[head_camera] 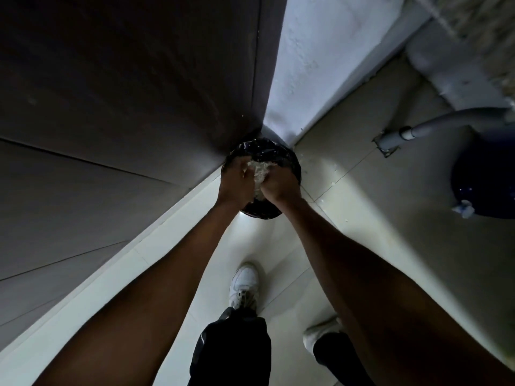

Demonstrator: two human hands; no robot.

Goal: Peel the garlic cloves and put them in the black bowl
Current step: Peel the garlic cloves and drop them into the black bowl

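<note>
- Garlic skins (260, 174): pale papery mass pinched by left hand (235, 181) and right hand (280, 185), curled fingers, over bin (291, 162) in floor corner.
- Release all 2 handfuls inside rim; no cloves visible.

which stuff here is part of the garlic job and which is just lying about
In use:
- left hand and right hand, both gripping the pale papery garlic skins
- black-lined round bin beneath them

Lying about:
- grey hose
- dark blue round container
- white sneakers on the tiled floor
</note>
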